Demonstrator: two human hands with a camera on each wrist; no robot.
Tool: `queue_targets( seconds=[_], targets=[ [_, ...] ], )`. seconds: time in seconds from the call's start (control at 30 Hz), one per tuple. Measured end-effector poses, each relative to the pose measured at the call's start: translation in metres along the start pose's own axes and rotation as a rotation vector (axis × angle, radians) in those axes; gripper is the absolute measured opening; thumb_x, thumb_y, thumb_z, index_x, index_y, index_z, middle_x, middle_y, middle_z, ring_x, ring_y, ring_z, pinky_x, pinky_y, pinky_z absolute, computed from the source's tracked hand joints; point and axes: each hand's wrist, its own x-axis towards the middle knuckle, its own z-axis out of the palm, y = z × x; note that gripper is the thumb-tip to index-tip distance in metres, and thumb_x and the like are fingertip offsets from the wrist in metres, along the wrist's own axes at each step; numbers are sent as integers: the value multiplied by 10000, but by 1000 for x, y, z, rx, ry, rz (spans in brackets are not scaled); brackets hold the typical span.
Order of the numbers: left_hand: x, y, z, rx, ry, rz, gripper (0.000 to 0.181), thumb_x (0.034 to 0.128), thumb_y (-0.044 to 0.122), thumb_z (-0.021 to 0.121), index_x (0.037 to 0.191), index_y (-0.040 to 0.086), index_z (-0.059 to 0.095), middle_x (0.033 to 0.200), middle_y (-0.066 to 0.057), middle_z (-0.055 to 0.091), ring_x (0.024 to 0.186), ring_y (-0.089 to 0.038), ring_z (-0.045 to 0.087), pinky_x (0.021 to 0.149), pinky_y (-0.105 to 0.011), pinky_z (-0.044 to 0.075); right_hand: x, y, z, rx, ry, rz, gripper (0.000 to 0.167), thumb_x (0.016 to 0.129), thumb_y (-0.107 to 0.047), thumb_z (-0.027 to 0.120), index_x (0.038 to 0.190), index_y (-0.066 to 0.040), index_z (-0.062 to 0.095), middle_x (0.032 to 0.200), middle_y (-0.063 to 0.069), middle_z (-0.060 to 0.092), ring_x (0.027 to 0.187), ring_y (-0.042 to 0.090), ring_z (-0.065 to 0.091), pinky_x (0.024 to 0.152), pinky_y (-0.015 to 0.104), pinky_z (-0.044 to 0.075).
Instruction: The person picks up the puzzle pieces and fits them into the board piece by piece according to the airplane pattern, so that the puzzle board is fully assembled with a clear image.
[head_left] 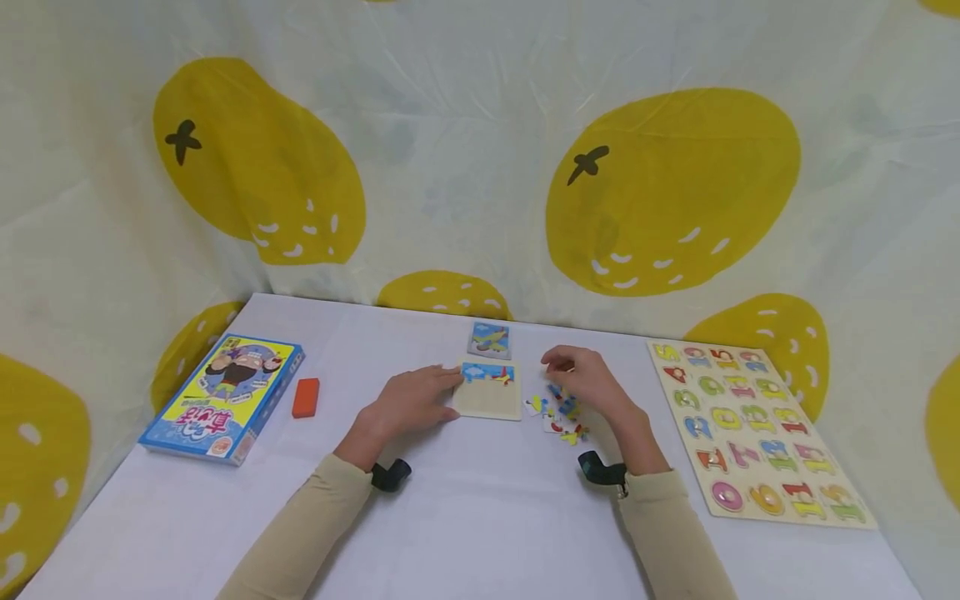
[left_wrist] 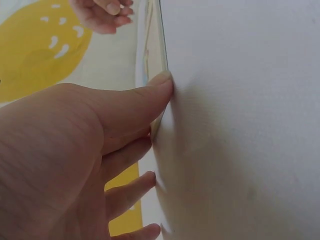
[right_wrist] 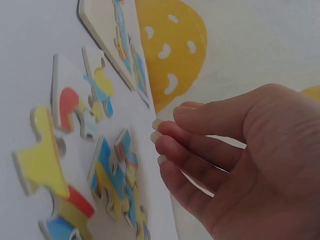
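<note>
A light wooden puzzle board lies in the middle of the table, with blue and red pieces fitted along its far part. My left hand is at the board's left side; in the left wrist view its thumb touches the board's edge, the other fingers spread out. My right hand hovers over a pile of loose jigsaw pieces right of the board. Its fingers are loosely bent, and no piece shows between them in the right wrist view. Yellow, blue and red pieces lie below them.
Behind the board lies a small picture card with an airplane. A red block and a blue-yellow box are at the left. A wooden number board lies at the right. A fruit-patterned curtain hangs behind the table.
</note>
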Motion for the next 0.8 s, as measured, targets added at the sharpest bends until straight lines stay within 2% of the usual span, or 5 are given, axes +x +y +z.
queue_targets(
  seconds=[0.27, 0.57, 0.8],
  targets=[
    [-1, 0, 1, 14, 18, 2, 642, 917, 436, 685, 1485, 216, 483, 1533, 56, 484, 1462, -203, 398, 1167, -439, 386, -8, 16, -8, -30, 24, -6, 220, 924, -87, 659, 1137, -42, 693, 971, 94, 696, 917, 232, 620, 780, 313, 521],
    [-2, -2, 2, 12, 27, 6, 648, 912, 437, 689, 1485, 214, 483, 1533, 31, 486, 1459, -221, 401, 1157, -454, 395, -12, 25, -11, -72, 12, 23, 250, 912, -41, 646, 1159, -29, 684, 1103, 130, 698, 1010, 270, 607, 897, 431, 527],
    [-1, -1, 2, 12, 27, 18, 652, 912, 432, 690, 1486, 203, 481, 1539, 20, 479, 1458, -238, 401, 1156, -464, 394, -18, 28, -20, -67, -19, 91, 310, 885, -16, 611, 1189, -41, 667, 1151, 143, 667, 1042, 289, 578, 938, 460, 508]
  ],
)
